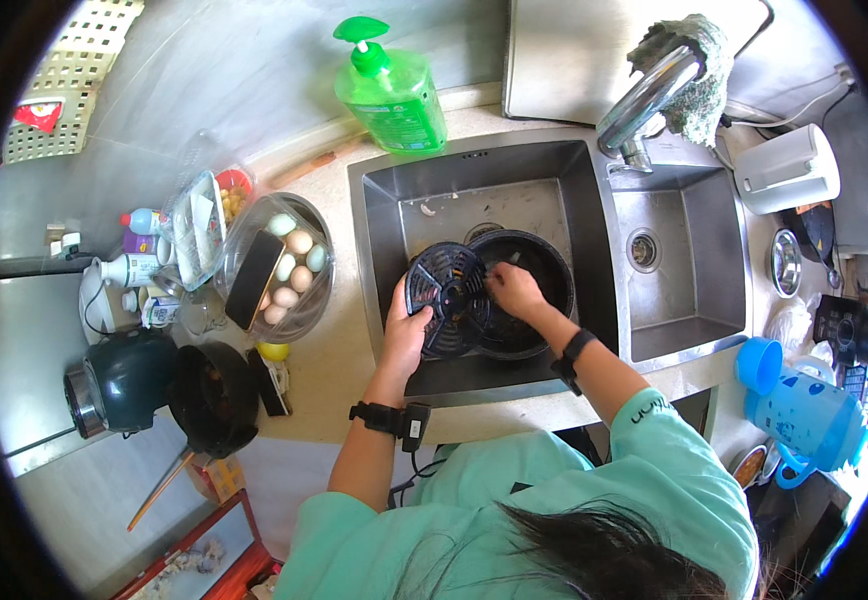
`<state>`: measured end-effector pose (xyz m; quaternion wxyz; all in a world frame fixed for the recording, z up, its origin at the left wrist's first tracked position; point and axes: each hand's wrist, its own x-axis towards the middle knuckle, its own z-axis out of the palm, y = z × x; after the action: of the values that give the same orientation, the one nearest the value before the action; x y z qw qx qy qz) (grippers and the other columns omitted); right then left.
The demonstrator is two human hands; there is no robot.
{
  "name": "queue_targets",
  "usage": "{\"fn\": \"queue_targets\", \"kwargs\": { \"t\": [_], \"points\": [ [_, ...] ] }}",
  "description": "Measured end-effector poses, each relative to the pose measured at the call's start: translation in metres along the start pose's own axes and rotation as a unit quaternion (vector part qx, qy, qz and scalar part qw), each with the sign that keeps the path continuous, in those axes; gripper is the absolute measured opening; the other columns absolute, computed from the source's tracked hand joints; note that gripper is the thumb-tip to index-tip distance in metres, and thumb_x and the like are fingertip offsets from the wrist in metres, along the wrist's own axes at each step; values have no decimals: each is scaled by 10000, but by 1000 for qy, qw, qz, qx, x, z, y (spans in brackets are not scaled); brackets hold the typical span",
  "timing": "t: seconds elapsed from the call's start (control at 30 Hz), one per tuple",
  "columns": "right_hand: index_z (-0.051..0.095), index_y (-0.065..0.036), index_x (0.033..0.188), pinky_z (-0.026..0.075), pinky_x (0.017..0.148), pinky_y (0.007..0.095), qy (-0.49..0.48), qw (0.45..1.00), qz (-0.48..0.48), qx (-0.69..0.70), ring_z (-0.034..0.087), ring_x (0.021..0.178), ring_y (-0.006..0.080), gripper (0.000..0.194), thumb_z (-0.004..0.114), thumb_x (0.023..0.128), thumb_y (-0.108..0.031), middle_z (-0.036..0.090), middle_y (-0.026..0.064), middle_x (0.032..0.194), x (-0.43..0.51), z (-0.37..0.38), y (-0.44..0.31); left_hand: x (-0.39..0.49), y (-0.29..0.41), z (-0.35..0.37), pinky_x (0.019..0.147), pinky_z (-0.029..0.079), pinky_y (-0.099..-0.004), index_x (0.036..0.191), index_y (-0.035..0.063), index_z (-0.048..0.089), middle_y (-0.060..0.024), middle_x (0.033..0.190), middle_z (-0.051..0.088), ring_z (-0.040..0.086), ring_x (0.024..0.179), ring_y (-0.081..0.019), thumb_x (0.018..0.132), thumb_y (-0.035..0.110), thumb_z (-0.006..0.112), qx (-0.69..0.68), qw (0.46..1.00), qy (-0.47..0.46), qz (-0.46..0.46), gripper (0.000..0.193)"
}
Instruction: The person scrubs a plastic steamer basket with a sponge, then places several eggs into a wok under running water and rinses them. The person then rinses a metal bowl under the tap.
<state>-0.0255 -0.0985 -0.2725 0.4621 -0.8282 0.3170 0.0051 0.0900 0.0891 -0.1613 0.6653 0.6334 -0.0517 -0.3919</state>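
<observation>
My left hand (404,334) grips a round black slotted plate (449,281), like an air fryer's crisper plate, by its lower left edge, thumb on top. The plate is tilted over the large sink basin. My right hand (514,290) is at the plate's right edge with its fingers curled together; whether something is between them is hidden. Beneath both, a round black pot-like basket (546,330) rests in the stainless steel basin (584,225), partly covered by the plate and my right hand. A few pale food scraps (428,211) lie on the basin floor.
A green pump soap bottle (404,101) stands behind the basin. The chrome faucet (647,101) rises near the smaller basin (678,300). On the left sit a bowl of eggs (300,280) with a phone (254,280) across it and a black pan (214,397). At right is a blue jug (805,412).
</observation>
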Motion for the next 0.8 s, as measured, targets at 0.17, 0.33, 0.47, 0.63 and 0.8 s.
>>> {"fn": "queue_targets", "kwargs": {
  "t": [0.17,0.33,0.47,0.63,0.8],
  "points": [
    [610,3,921,501,772,480,96,981,-98,138,619,894,434,161,619,871,-149,645,232,916,-15,0,-86,-3,-1,4,1050,390,-323,1444,47,381,-74,1318,534,525,1181,-174,857,-125,498,6,1000,-16,-3,623],
    [603,4,933,501,780,491,100,988,-44,106,621,906,429,156,588,875,-140,646,242,941,-4,11,-83,-11,-3,5,1054,386,-310,1445,16,358,-71,1309,535,525,1192,-170,854,-138,503,15,999,-26,29,627],
    [602,0,925,500,787,500,88,993,-21,75,618,888,437,164,587,871,-154,650,249,917,-3,13,-74,-11,-2,4,1053,389,-310,1446,19,356,-76,1314,533,521,1199,-166,860,-136,501,23,999,-38,19,623],
    [607,0,909,498,751,507,93,988,-32,122,626,870,440,172,585,878,-169,654,247,897,-5,13,-80,-8,1,6,1063,379,-314,1455,15,346,-75,1321,525,508,1212,-167,862,-131,510,52,998,-40,25,633],
    [604,5,915,503,739,492,86,992,-11,88,620,842,448,173,587,873,-162,642,251,854,-3,4,-78,-5,3,6,1077,361,-313,1444,3,357,-82,1330,516,499,1215,-165,860,-131,511,65,997,-44,23,619]
  ]
}}
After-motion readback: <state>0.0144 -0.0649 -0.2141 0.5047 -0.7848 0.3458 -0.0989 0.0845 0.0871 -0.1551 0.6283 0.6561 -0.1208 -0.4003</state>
